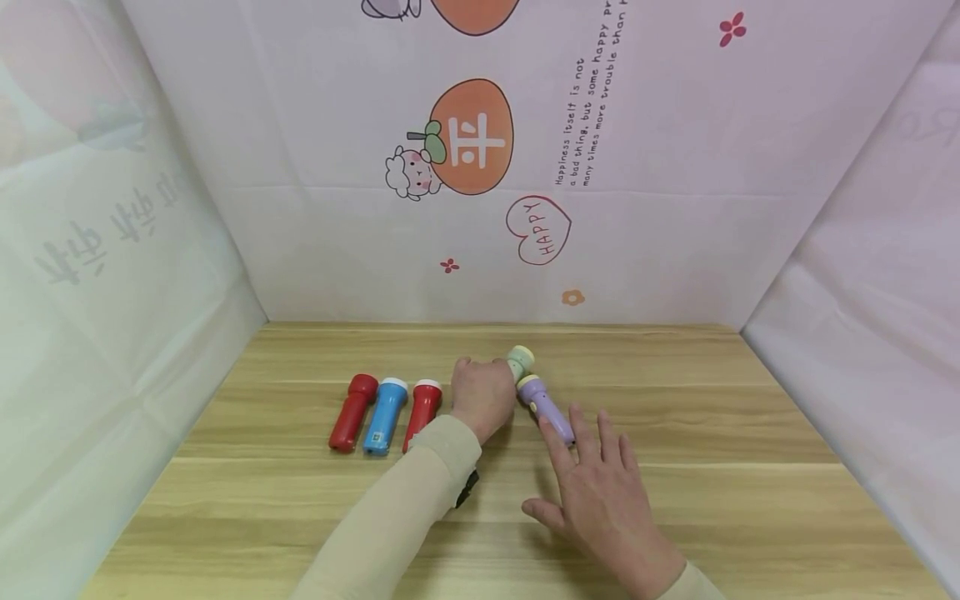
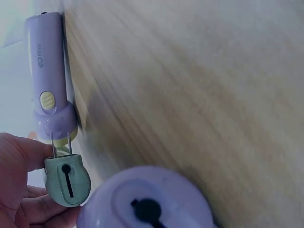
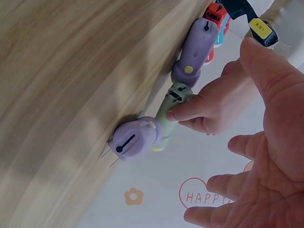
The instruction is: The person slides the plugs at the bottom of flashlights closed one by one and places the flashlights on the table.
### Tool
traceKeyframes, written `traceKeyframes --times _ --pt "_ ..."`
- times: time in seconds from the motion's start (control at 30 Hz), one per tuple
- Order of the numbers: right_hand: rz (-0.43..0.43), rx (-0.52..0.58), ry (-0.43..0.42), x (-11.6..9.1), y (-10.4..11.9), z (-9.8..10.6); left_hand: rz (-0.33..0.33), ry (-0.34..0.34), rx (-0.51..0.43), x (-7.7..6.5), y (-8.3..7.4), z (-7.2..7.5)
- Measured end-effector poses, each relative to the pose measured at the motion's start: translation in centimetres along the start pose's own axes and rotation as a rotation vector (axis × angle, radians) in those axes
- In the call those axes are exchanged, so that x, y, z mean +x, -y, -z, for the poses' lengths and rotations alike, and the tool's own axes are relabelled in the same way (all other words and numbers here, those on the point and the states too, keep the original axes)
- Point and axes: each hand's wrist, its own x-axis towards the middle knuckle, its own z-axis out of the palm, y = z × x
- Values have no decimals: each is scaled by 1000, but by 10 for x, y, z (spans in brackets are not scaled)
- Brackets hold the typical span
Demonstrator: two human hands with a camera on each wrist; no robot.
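My left hand (image 1: 483, 396) grips a pale green flashlight (image 1: 519, 362), whose head shows past the fingers. In the left wrist view, the two metal prongs at the tail of that green flashlight (image 2: 67, 183) stick out. Right of it lies a purple flashlight (image 1: 551, 412) with a yellow rim and button, its head close to the green one. My right hand (image 1: 607, 492) is spread with fingers extended, the fingertips beside the purple flashlight's tail. A second purple flashlight (image 3: 195, 50), hidden behind the left hand in the head view, lies on the left hand's other side.
To the left lie a dark red flashlight (image 1: 352, 414), a blue one with a white rim (image 1: 386, 417) and a red one with a white rim (image 1: 423, 410), side by side on the wooden table (image 1: 247, 500). A printed white cloth (image 1: 337, 233) stands behind.
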Motion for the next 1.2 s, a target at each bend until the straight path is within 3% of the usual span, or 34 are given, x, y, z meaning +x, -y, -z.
traceKeyframes --times 0.23,0.4,0.67,1.2 --pt "-12 6 6 1 0 -1 9 19 -68 -1 11 11" --pt "-18 12 17 2 1 0 83 61 -232 -2 17 21" --pt "-7 8 -7 3 0 0 193 203 -495 -4 24 36" --pt "-33 49 -13 3 2 2 301 265 -906 -17 28 48"
